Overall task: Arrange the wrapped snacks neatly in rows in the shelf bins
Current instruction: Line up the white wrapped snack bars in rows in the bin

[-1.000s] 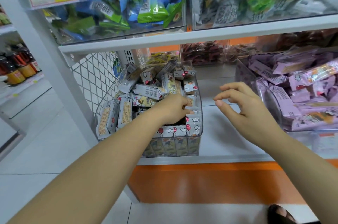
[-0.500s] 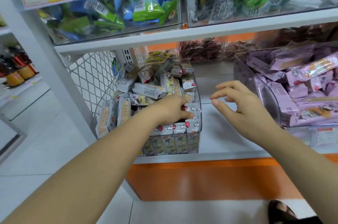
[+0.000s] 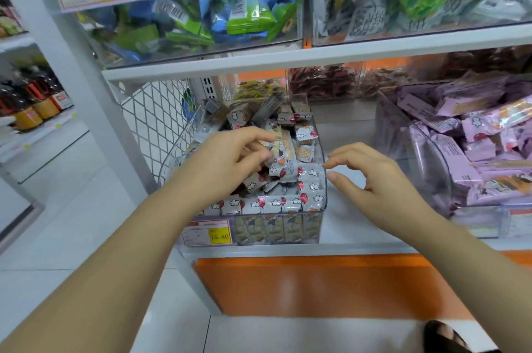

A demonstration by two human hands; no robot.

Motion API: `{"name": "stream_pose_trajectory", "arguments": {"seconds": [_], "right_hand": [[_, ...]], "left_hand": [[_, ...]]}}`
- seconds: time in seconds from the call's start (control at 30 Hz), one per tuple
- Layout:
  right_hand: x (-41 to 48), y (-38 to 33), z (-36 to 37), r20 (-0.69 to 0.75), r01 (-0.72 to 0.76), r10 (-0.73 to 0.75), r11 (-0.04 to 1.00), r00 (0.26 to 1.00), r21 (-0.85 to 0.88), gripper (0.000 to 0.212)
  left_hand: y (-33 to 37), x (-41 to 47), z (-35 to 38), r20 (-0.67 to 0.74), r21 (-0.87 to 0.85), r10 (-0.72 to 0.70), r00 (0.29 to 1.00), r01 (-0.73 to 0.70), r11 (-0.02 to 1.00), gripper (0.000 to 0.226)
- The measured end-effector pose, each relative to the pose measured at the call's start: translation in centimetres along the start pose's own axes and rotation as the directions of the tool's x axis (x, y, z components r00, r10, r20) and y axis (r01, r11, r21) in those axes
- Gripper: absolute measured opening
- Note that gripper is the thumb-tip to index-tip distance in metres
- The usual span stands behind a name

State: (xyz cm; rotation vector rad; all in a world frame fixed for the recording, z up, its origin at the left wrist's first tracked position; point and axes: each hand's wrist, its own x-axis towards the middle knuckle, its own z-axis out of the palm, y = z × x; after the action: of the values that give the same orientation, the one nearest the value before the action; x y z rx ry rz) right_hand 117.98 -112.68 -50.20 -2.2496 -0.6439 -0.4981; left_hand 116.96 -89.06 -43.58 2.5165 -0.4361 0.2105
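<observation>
The left hand (image 3: 230, 159) reaches into the clear bin (image 3: 321, 208) at the left end of the shelf (image 3: 359, 240). Its thumb and curled fingers (image 3: 259, 139) pinch a grey wrapped snack (image 3: 280, 165) above the middle of the bin. That snack sits tilted, and blur hides which way its long axis runs. Along the front wall a row of snacks (image 3: 273, 204) stands on end, long axes upright, side by side. More stand the same way against the right wall. Behind them, loose snacks (image 3: 259, 115) lie heaped, pointing every way. The right hand (image 3: 383, 182) hovers just outside the bin's right wall, fingers loosely bent and holding nothing, fingertips close to the rim. A bin of purple snacks (image 3: 475, 151) stands to the right.
</observation>
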Motion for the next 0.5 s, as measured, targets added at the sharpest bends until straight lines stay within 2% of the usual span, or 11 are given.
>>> {"name": "stream_pose_trajectory", "arguments": {"seconds": [0.1, 0.17, 0.33, 0.4, 0.5], "right_hand": [[0.0, -0.7, 0.5, -0.003, 0.051, -0.051, 0.997, 0.999, -0.050, 0.010], [0.1, -1.3, 0.8, -0.001, 0.090, -0.090, 0.992, 0.996, -0.090, 0.014], [1.4, -2.8, 1.2, 0.025, 0.144, -0.142, 0.971, 0.990, -0.188, 0.018], [2.4, -3.6, 1.7, 0.082, 0.162, -0.149, 0.968, 0.985, -0.191, 0.020], [4.4, -4.7, 2.8, 0.180, 0.162, -0.123, 0.962, 0.976, -0.218, 0.034]], "left_hand": [[-1.3, -1.8, -0.8, -0.195, 0.094, 0.048, 0.980, -0.030, 0.995, 0.026], [-2.2, -2.4, -1.2, -0.239, 0.150, 0.074, 0.968, -0.038, 0.988, 0.025], [-5.2, -3.2, -0.8, -0.201, 0.267, 0.115, 0.973, -0.059, 0.962, 0.024], [-6.8, -3.7, -0.3, -0.174, 0.324, 0.121, 0.977, -0.060, 0.944, 0.025], [-8.0, -4.4, -0.2, -0.137, 0.334, 0.083, 0.987, -0.033, 0.942, 0.038]]}}
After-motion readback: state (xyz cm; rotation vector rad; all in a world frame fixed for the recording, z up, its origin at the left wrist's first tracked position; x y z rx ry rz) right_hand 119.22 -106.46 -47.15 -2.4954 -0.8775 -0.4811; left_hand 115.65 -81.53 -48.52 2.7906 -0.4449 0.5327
